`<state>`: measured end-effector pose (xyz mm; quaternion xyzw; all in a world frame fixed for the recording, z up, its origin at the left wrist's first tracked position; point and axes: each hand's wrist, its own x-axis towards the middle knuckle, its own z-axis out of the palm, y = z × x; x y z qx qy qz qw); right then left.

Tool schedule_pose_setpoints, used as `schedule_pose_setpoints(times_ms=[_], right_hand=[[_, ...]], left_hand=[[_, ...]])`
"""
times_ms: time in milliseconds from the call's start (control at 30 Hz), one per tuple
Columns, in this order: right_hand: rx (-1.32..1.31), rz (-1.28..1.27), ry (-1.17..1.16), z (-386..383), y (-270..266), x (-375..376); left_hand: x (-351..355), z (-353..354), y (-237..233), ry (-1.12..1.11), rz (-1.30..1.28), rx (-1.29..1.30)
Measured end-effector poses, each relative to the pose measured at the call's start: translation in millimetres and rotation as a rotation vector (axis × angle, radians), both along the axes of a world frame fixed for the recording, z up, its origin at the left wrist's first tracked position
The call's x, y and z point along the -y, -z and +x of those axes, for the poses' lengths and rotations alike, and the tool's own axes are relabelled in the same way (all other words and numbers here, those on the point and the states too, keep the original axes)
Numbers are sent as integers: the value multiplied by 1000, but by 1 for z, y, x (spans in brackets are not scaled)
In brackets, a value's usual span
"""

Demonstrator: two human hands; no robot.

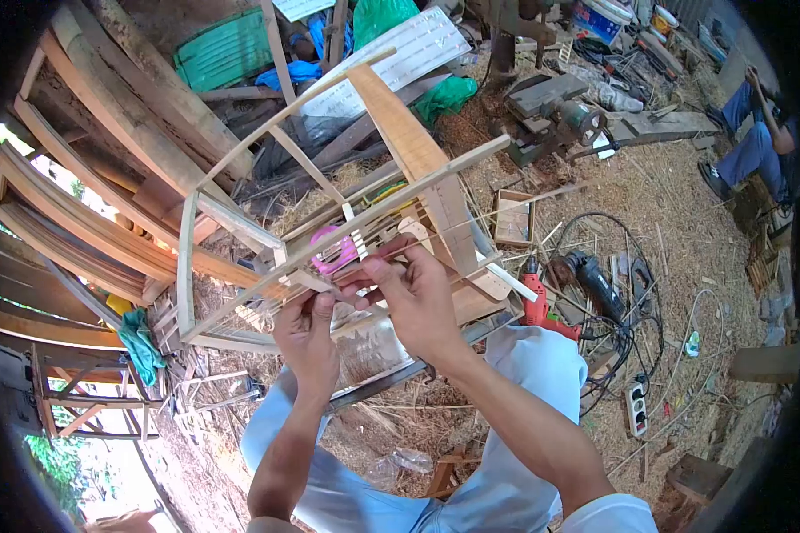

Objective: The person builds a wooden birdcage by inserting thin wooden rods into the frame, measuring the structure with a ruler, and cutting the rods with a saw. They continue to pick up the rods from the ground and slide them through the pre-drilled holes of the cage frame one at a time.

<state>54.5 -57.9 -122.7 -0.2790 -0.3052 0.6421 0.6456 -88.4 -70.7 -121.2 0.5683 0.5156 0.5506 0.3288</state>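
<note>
My left hand (308, 342) is closed in a pinch at the lower end of a thin wooden strip (507, 210). Higher up, the fingers of my right hand (411, 298) are closed around the same strip, which runs out to the upper right. Both hands are above a light wooden frame (262, 286) made of slender rails and posts. A wider curved wooden board (400, 124) forms part of this structure, beyond my right hand. Under the hands lies a small workbench or board (364, 355), partly hidden. Behind the rails a pink ring-shaped object (333, 250) shows.
A red power drill (535, 298), a dark power tool (596, 282) with coiled cable, and a power strip (636, 409) lie right. A small wooden box (514, 218) and bench vise (569, 120) are farther off. Curved timber pieces (80, 218) stand left. Another person (756, 147) sits at right.
</note>
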Motion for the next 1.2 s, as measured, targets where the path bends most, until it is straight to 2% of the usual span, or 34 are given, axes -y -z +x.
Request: schedule_pose_setpoints(times_ms=[367,467,533,567,633,767,833,967,1033,1200], right_hand=[[-1,43,49,-2,0,1],[96,60,50,2,-1,0],[388,159,180,2,5,-7],[392,168,181,1,6,-7],[198,131,147,-3,1,-2],[84,87,105,-4,2,-1],[-105,-10,108,-5,-1,-1],[-36,41,123,-5,-9,1],[23,117,24,-7,-11,4],[-19,91,-7,-14,-19,9]], left_hand=[[-3,-2,6,39,-39,50],[-1,2,2,33,-58,68],[1,4,1,30,-50,47],[1,5,1,29,-41,51],[0,3,4,26,-14,86],[-4,-3,6,88,-29,101],[-4,-3,6,48,-5,22],[-5,-16,-3,6,47,22],[-7,-22,-15,3,37,117],[-1,-16,-12,-35,39,35]])
